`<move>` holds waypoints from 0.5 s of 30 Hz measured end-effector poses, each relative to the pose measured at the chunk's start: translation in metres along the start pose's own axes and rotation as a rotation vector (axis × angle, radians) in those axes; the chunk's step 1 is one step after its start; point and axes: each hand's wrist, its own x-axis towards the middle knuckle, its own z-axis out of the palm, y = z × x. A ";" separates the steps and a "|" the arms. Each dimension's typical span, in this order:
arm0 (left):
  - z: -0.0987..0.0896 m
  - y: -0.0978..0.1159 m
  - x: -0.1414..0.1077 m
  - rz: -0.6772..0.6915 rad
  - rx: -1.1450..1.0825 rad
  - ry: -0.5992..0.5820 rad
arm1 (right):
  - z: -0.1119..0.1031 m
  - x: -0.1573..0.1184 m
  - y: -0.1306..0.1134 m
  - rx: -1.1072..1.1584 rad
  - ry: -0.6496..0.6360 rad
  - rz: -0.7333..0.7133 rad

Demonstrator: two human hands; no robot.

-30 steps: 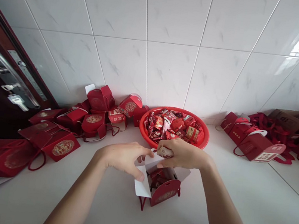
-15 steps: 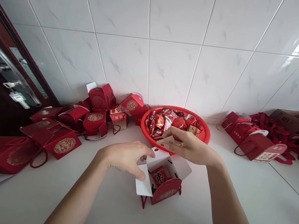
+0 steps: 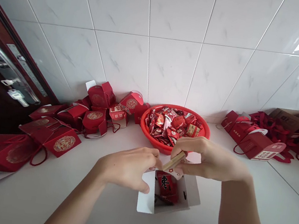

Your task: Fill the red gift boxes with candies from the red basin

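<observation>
1. Beige packet: pinched by right hand, now tipped on edge.
2. Left hand: half-curled, thumb at white flap; grip cannot be told.
3. Box, beneath both hands: newly shifted rightward, bringing its opening close under the packet.
4. Red basket: beyond right hand.

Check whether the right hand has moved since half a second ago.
Yes. Judged against the red basket, the right hand, holding a tan packet, has shifted rightward and somewhat nearer the wearer.
</observation>
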 end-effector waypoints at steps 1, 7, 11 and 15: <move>0.000 0.001 -0.001 0.009 -0.006 0.010 | 0.001 -0.001 0.000 0.024 -0.019 0.017; -0.003 -0.004 -0.001 -0.003 -0.051 0.040 | 0.013 0.005 0.002 -0.020 -0.082 0.138; -0.002 -0.014 0.004 -0.077 -0.049 0.028 | 0.022 0.012 0.003 -0.263 -0.063 0.285; -0.001 -0.021 0.006 -0.107 -0.053 0.023 | 0.026 0.014 0.003 -0.321 -0.048 0.321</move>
